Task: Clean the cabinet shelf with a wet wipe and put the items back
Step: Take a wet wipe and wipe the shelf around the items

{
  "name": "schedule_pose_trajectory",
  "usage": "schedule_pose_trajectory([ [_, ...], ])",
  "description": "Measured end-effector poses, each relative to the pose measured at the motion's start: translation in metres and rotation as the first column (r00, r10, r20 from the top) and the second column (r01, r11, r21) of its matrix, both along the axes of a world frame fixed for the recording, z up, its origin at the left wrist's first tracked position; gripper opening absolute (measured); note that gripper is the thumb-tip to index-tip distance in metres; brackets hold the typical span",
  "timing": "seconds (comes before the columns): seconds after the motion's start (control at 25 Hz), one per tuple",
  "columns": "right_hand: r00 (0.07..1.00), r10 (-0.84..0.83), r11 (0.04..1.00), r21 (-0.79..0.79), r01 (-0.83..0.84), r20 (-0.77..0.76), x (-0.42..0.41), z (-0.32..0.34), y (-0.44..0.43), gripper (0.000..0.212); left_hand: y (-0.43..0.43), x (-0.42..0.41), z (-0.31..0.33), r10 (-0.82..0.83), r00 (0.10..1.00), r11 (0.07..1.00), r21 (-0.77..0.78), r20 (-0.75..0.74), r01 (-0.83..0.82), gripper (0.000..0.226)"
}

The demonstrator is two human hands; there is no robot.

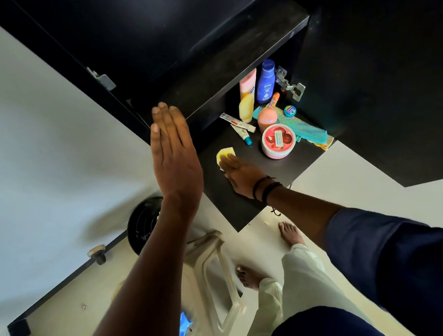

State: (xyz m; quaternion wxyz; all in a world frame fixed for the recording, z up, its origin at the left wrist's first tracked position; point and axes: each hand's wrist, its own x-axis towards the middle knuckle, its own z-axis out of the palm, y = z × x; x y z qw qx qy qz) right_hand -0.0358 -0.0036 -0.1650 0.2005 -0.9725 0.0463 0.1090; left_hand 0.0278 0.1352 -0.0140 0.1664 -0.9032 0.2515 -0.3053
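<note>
Landmark: pink jar (278, 141), standing on the shelf (258, 175).
Wet wipe (226, 154): yellow, flat on the shelf, left of the pink jar and apart from it.
Right hand (241, 178): straight fingers press the wipe down; nothing is gripped.
Left hand (173, 150): flat, fingers extended, holding nothing, raised farther left of the pink jar.
Key relation: bare shelf lies between the wipe and the pink jar, so the likely stroke runs rightward.
Nearer hand: right.
Obstruction: tubes (239, 126) lie just behind-left of the pink jar.

The right hand (238, 175) presses a yellow wipe (225, 152) on the black shelf (282, 168); the left hand (173, 150) hovers flat by the cabinet (178, 51).
</note>
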Motion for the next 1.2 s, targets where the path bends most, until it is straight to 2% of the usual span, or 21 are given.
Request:
schedule_pose_trajectory([
  [0.04, 1.000, 0.006, 1.000, 0.000, -0.006, 0.009, 0.009, 0.000, -0.006, 0.057, 0.000, 0.000, 0.000, -0.004, 1.000, 1.000, 0.003, -0.012, 0.004, 0.066],
  [0.12, 0.989, -0.150, 0.989, 0.000, 0.150, -0.014, 0.030, 0.004, -0.016, 0.061, 0.000, -0.001, 0.000, -0.010, 1.000, 1.000, 0.002, -0.012, 0.010, 0.067],
  [0.16, 0.988, -0.153, 0.988, -0.023, 0.153, -0.019, 0.040, 0.006, -0.015, 0.060, -0.001, -0.001, 0.000, -0.012, 1.000, 1.000, -0.003, -0.005, 0.012, 0.067],
  [0.28, 0.999, 0.012, 0.999, 0.040, -0.011, -0.033, 0.060, 0.010, -0.010, 0.066, -0.001, 0.000, 0.000, -0.011, 1.000, 1.000, -0.018, -0.001, 0.011, 0.068],
  [0.32, 0.999, -0.035, 0.997, 0.070, 0.036, -0.024, 0.067, 0.007, -0.014, 0.067, -0.001, 0.000, 0.000, -0.014, 1.000, 0.999, -0.031, -0.011, 0.013, 0.069],
  [0.4, 0.972, -0.234, 0.969, 0.083, 0.233, 0.005, 0.081, 0.006, -0.015, 0.063, -0.001, 0.002, -0.001, -0.008, 1.000, 0.999, -0.052, -0.023, 0.007, 0.070],
  [0.44, 0.967, -0.254, 0.964, 0.074, 0.255, -0.027, 0.084, 0.012, -0.008, 0.059, -0.001, 0.002, -0.002, -0.007, 1.000, 0.998, -0.055, -0.023, 0.006, 0.070],
  [0.48, 0.986, -0.167, 0.983, 0.069, 0.168, -0.029, 0.087, 0.017, 0.000, 0.055, -0.001, 0.003, -0.003, -0.009, 1.000, 0.999, -0.048, -0.020, 0.008, 0.069],
  [0.56, 0.991, 0.133, 0.990, 0.048, -0.133, -0.014, 0.090, 0.024, 0.017, 0.046, -0.001, 0.004, -0.004, -0.007, 1.000, 1.000, -0.007, -0.007, 0.007, 0.069],
  [0.6, 0.991, 0.136, 0.989, 0.063, -0.135, -0.001, 0.096, 0.023, 0.019, 0.045, 0.000, 0.004, -0.004, -0.005, 1.000, 1.000, -0.001, -0.007, 0.005, 0.070],
  [0.64, 0.997, 0.074, 0.996, 0.052, -0.075, 0.024, 0.100, 0.022, 0.020, 0.043, 0.000, 0.004, -0.004, -0.009, 1.000, 1.000, -0.018, -0.018, 0.009, 0.071],
  [0.72, 0.999, -0.037, 0.991, 0.126, 0.034, 0.024, 0.099, 0.017, 0.031, 0.036, -0.001, 0.005, -0.003, -0.001, 0.999, 0.999, -0.053, -0.047, -0.002, 0.075],
  [0.8, 0.997, 0.064, 0.989, 0.133, -0.059, -0.032, 0.082, 0.013, 0.046, 0.034, -0.001, 0.005, -0.002, 0.021, 0.999, 0.999, -0.033, -0.041, -0.022, 0.078],
  [0.84, 0.998, 0.060, 0.993, 0.107, -0.057, -0.020, 0.076, 0.009, 0.039, 0.041, -0.001, 0.005, -0.001, 0.026, 0.998, 0.999, -0.021, -0.052, -0.027, 0.079],
  [0.88, 1.000, -0.012, 0.994, 0.108, 0.013, -0.011, 0.071, 0.004, 0.025, 0.052, -0.001, 0.005, 0.000, 0.024, 0.997, 0.999, -0.019, -0.071, -0.026, 0.080],
  [0.92, 0.995, -0.095, 0.995, 0.039, 0.096, -0.011, 0.069, -0.005, 0.008, 0.061, 0.000, 0.004, 0.000, 0.017, 0.996, 0.999, -0.025, -0.087, -0.020, 0.080],
  [0.96, 0.981, -0.191, 0.981, -0.016, 0.191, -0.036, 0.068, -0.007, -0.008, 0.067, 0.000, 0.002, -0.001, 0.015, 0.996, 0.999, -0.032, -0.090, -0.018, 0.079],
  [1.0, 0.973, -0.213, 0.976, -0.069, 0.207, -0.092, 0.067, -0.004, -0.016, 0.067, -0.002, 0.001, -0.002, 0.023, 0.996, 0.999, -0.033, -0.090, -0.026, 0.079],
  [1.12, 0.985, -0.048, 0.999, -0.033, 0.043, -0.164, 0.047, 0.003, 0.010, 0.061, -0.004, 0.001, 0.003, 0.056, 0.992, 0.998, -0.026, -0.110, -0.059, 0.082],
  [1.2, 0.991, 0.036, 0.999, 0.019, -0.034, -0.131, 0.007, 0.004, 0.027, 0.059, -0.002, -0.001, 0.008, 0.069, 0.986, 0.997, -0.012, -0.154, -0.072, 0.086],
])
